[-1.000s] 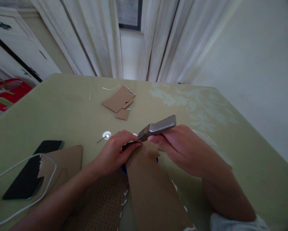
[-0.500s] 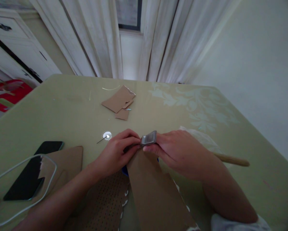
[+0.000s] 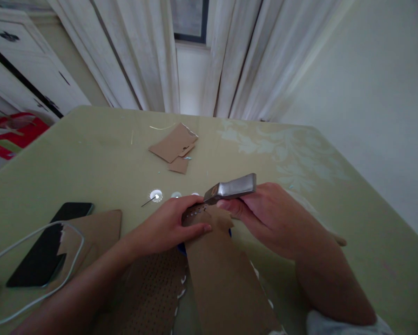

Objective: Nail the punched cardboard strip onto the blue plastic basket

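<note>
My right hand [image 3: 270, 218] is closed round a hammer [image 3: 230, 188] close to its grey metal head, and the end of its wooden handle [image 3: 340, 239] shows beyond my forearm. The head's tip is at the far edge of a brown cardboard strip [image 3: 223, 274], beside a row of small punched holes. My left hand [image 3: 167, 223] grips that far end, thumb flat on top and fingers along the edge. Under the strip a blue object [image 3: 181, 249] shows only in part. A second cardboard piece [image 3: 153, 284], covered in holes, lies to the left.
White discs [image 3: 156, 195] lie just past my left hand, one with a thin needle-like pin on it. Torn cardboard scraps [image 3: 174, 144] are farther back. At left are a black phone [image 3: 51, 246], a cardboard sheet [image 3: 104, 228] and a white cable [image 3: 78, 260]. Clear plastic [image 3: 305, 202] lies right.
The hammer head has risen and swung right, showing more of its length. My left thumb has moved down onto the strip, and the punched holes and more white discs have come into sight.
</note>
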Tool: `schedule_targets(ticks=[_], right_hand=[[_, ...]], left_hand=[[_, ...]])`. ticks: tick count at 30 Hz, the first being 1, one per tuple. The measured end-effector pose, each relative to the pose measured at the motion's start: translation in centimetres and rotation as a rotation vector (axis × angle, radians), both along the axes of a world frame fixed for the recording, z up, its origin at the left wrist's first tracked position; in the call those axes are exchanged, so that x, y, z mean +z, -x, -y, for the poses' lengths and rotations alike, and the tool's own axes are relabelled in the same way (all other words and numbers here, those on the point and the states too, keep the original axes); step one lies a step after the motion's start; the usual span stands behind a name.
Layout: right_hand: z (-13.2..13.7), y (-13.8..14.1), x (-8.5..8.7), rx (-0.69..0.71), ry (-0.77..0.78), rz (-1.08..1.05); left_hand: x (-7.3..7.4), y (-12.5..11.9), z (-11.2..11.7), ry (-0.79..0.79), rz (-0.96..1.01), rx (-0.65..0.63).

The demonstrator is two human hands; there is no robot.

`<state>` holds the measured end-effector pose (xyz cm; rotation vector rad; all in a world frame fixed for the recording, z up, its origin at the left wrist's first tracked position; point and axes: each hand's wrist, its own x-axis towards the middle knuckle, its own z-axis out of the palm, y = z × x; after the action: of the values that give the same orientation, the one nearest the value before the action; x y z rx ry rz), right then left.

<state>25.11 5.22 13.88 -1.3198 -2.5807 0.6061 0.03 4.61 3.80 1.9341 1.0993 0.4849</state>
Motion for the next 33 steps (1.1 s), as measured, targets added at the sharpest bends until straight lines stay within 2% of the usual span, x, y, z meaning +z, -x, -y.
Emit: schedule_targets(ticks=[6,8,12,14,18,24,30,33], right_hand=[[-0.7,0.8,-1.5,0.074,-0.001,0.187],[-0.8,0.7,-1.3,0.077,0.013,0.161],[-0.8,0.1,-0.7,-0.013,0.068,0.015],[-0.9,0.3,-0.9,-0.005,0.069,0.064],[-1.4,1.1,-1.9,0.143,0.039,0.226],[-1.8,0.6,-1.5,0.058,0.117,0.004],[-1.8,0.7,-2.2,0.127,0.061,0.203],[-1.8,0.9,-2.0,0.122,0.075,0.147]], left_hand=[[0.1,0.0,-0.1,0.038,0.075,-0.027],[0.1,0.0,0.0,0.046,0.073,-0.02],[-0.1,-0.1,-0.1,0.085,0.049,-0.009],[-0.1,-0.1,-0.1,0.101,0.057,-0.013],[-0.1,-0.1,-0.2,0.097,0.066,-0.019],[-0.3,0.0,-0.2,0.107,0.054,-0.009],[0.0,-0.2,-0.3,0.143,0.124,-0.027],[-0.1,-0.1,-0.3,0.154,0.124,-0.028]])
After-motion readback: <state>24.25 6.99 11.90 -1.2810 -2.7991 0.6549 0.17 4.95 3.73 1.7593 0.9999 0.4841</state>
